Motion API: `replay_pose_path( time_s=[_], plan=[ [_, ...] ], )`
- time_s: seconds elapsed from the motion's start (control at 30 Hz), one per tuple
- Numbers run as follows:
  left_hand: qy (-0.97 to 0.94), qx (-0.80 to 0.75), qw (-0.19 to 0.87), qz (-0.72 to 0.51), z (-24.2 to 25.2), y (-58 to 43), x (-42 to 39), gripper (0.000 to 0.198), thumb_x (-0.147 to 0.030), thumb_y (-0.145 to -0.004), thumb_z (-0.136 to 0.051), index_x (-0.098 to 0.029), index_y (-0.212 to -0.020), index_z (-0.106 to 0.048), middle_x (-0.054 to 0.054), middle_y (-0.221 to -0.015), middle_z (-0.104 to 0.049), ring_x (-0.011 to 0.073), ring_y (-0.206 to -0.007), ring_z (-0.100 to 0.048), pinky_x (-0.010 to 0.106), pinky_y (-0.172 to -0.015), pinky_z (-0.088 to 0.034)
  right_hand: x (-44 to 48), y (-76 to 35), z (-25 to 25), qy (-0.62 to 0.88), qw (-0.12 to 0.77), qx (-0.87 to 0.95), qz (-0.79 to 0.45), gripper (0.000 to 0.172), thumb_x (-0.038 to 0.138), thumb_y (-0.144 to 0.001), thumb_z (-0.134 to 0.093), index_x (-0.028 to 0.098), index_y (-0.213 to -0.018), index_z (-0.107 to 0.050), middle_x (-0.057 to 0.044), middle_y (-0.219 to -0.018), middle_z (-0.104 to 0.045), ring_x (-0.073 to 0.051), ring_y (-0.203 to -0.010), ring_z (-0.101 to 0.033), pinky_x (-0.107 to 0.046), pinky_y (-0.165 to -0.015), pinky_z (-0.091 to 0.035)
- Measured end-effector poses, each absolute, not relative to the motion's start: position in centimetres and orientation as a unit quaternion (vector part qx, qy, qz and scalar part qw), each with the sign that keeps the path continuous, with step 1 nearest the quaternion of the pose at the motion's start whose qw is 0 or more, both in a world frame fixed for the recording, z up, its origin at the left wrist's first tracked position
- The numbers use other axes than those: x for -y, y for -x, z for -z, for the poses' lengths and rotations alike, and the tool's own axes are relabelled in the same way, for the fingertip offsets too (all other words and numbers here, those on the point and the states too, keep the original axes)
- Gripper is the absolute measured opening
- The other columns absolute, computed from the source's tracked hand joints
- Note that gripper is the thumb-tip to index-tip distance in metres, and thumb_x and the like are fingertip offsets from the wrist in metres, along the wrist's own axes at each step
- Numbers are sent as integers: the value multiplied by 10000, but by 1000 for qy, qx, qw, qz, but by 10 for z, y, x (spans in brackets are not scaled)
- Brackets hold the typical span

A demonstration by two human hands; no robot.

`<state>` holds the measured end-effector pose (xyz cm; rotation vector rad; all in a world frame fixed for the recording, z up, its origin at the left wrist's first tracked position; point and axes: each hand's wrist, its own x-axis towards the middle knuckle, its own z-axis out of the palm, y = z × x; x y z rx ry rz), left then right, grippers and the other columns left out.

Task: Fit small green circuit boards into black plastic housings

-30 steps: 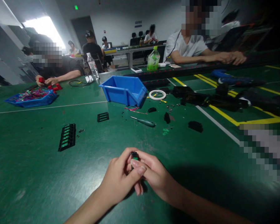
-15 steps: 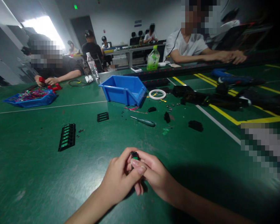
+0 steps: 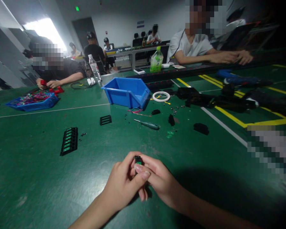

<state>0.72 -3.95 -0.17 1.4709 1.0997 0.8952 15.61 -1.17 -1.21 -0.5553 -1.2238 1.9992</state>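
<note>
Close above the green table (image 3: 90,184), my left hand (image 3: 121,183) and my right hand (image 3: 160,178) meet around a small black frame with green circuit boards (image 3: 138,159). Both are closed on it, the thumbs crossing over its face, so most of it is hidden. A longer black frame holding several green boards (image 3: 69,141) lies to the left. Beyond it sits a small black slotted frame (image 3: 106,120). A screwdriver (image 3: 147,124) with a dark green handle lies ahead of my hands.
A blue bin (image 3: 126,92) stands ahead, beside a white ring (image 3: 161,96). At left, a blue tray (image 3: 35,103) holds coloured wires. Small black parts (image 3: 201,128) and screws lie scattered right of centre. A power drill (image 3: 243,79) lies at far right. Co-workers sit across the table.
Almost nothing differs. Both hands keep the same hold on the small black frame, and the whole view has shifted very slightly.
</note>
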Motion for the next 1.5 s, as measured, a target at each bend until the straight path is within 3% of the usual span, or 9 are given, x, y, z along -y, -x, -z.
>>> replay_pose_path(
  time_s=[1.5],
  plan=[
    [-624,-455,516,-371,-2,-7,39,429,-492,-1017,-554,-163,-1291,-532,-11,-528,-699,161,-454,-693,199,-502,-519,11,-157,8,234,346,483,-770,305,447,-1002,-601,142,-1011,-595,15,-653,-597,-84,-458,-556,-168,-423,-422]
  ],
)
